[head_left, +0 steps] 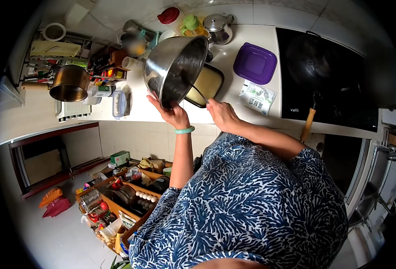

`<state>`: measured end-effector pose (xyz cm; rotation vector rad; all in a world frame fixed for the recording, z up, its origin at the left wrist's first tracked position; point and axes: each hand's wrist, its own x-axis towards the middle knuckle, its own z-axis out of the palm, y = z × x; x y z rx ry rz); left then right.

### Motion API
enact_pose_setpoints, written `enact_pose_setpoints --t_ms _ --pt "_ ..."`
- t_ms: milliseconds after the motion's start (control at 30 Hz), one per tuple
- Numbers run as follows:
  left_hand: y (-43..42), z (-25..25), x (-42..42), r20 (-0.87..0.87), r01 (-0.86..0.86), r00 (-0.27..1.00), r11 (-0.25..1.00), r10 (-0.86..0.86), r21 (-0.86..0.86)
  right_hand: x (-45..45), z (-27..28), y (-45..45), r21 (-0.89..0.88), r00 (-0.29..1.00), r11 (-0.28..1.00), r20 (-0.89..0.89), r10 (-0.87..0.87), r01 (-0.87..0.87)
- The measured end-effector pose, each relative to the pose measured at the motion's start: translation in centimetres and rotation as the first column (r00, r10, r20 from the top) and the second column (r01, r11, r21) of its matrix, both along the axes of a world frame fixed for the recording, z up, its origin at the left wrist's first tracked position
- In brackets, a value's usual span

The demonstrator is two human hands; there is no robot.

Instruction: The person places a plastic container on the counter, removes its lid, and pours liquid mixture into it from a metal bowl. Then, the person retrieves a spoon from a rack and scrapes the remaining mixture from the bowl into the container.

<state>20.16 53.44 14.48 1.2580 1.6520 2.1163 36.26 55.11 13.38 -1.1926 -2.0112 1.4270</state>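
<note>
A large steel mixing bowl is tipped on its side over the counter, its opening facing right. My left hand, with a green bangle at the wrist, grips the bowl's lower rim. My right hand is closed on a thin-handled utensil that reaches into the bowl; its head is too dark to make out. Below and right of the bowl sits a dark rectangular pan holding a smooth pale yellow mixture. The bowl hides the pan's left part.
To the right are a purple plastic container, a white packet and a black cooktop with a wok. A steel kettle stands behind. A saucepan is at left; a drawer of food stands open below.
</note>
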Motion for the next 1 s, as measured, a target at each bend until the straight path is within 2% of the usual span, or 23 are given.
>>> enact_pose_setpoints --t_ms 67,133,200,267,333,400,433,467,533,667,767,867,900,1000 --pt "-0.4 -0.5 0.1 -0.012 0.010 1.000 1.000 -0.010 -0.004 -1.1 -1.6 -0.8 0.303 0.987 0.951 -0.160 -0.018 0.067" --pt "-0.6 -0.7 0.1 -0.030 0.013 0.999 1.000 -0.013 -0.002 -1.2 -0.5 -0.5 0.258 0.989 0.966 -0.146 0.024 0.015" --pt "-0.6 -0.8 -0.2 -0.138 -0.001 0.990 1.000 -0.002 -0.016 -0.7 -0.5 0.1 0.223 0.998 0.975 -0.070 -0.008 0.023" --pt "-0.4 -0.7 -0.8 -0.160 -0.029 0.987 0.999 0.027 -0.012 0.6 0.9 1.5 0.049 0.999 0.998 0.012 -0.040 0.040" --pt "-0.5 -0.6 -1.0 -0.176 -0.068 0.982 0.998 0.066 -0.009 1.2 1.1 3.0 0.095 0.987 0.984 0.039 -0.158 0.154" --pt "-0.4 -0.4 -1.4 -0.122 -0.099 0.988 0.994 0.092 -0.048 2.1 2.5 4.9 0.152 0.972 0.962 0.025 -0.233 0.227" --pt "-0.1 -0.1 -1.3 -0.140 -0.136 0.981 0.991 0.133 -0.014 2.2 2.7 5.9 0.200 0.967 0.947 -0.011 -0.254 0.251" --pt "0.1 0.0 -1.5 -0.139 -0.155 0.978 0.988 0.153 -0.003 2.3 2.3 7.1 0.316 0.968 0.916 -0.036 -0.247 0.246" --pt "0.2 0.1 -2.0 -0.184 -0.141 0.973 0.990 0.139 0.005 2.7 2.5 9.1 0.595 0.972 0.773 -0.072 -0.222 0.220" --pt "0.4 0.5 -2.0 -0.101 -0.100 0.990 0.994 0.103 0.032 3.2 2.1 11.4 0.694 0.983 0.697 -0.103 -0.151 0.180" --pt "0.4 0.9 -1.9 -0.111 -0.120 0.986 0.992 0.125 0.048 3.3 1.9 12.8 0.843 0.991 0.531 -0.021 -0.133 0.089" --pt "0.5 1.1 -1.8 -0.173 -0.145 0.973 0.988 0.151 0.046 3.4 1.5 13.8 0.861 0.982 0.509 0.096 -0.161 -0.001" --pt "0.5 1.1 -1.8 -0.211 -0.154 0.964 0.987 0.158 0.036 3.4 1.4 14.1 0.861 0.982 0.508 0.099 -0.158 -0.005" --pt "0.7 0.5 -1.7 -0.165 -0.135 0.976 0.990 0.139 0.038 3.9 1.4 15.0 0.859 0.995 0.511 0.077 -0.059 -0.037"
